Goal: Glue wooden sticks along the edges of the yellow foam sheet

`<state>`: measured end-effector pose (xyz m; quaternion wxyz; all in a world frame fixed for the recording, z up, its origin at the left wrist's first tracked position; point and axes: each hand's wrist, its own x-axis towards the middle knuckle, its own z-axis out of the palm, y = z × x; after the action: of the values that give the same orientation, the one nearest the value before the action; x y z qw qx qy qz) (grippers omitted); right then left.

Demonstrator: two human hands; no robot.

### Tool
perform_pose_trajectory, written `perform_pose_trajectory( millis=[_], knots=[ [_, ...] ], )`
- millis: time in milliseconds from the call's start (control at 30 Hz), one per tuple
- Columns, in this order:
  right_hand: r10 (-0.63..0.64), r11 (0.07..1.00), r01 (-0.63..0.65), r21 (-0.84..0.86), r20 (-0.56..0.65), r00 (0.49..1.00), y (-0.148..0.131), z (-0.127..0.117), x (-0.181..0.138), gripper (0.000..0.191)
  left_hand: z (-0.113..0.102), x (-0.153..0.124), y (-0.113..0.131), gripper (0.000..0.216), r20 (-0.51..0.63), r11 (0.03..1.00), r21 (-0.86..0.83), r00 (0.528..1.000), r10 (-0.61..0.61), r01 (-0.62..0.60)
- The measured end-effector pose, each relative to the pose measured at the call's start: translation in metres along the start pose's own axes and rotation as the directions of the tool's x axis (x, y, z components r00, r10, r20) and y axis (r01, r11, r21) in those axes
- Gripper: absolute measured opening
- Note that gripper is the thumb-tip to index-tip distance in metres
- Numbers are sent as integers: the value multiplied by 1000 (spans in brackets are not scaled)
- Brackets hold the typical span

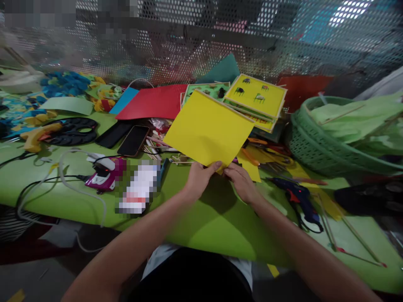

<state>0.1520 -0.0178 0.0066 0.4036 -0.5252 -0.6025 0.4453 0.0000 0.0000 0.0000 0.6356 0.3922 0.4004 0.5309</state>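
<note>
A yellow sheet of craft paper (209,128) is held up above the green tabletop, tilted with one corner toward me. My left hand (201,178) pinches its near corner, thumb on top and the other fingers underneath. Just beside it, my right hand (239,178) grips the same corner with its fingers bent around the edge. The fingers under the sheet are hidden. Behind the sheet lie yellow framed boards (256,96) with small chair-like figures on them, and part of a green framed board (206,90).
A green basket (324,138) holding green cloth stands at the right, near a blue glue gun (299,197). To the left are a phone (134,140), a purple power strip (103,178), loose cables and a yellow glue gun (40,136). Red paper (151,102) lies behind.
</note>
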Motion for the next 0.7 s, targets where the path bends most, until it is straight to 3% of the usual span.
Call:
perform_pose_trajectory(
  millis=[367, 700],
  knots=[
    [-42, 999, 42, -4, 33, 999, -4, -1, 0, 17, -1, -1, 0, 39, -19, 997, -53, 999, -49, 48],
    [-27, 999, 30, -45, 62, 998, 1, 2, -1, 21, 0, 0, -2, 40, -25, 997, -68, 999, -23, 21]
  ],
)
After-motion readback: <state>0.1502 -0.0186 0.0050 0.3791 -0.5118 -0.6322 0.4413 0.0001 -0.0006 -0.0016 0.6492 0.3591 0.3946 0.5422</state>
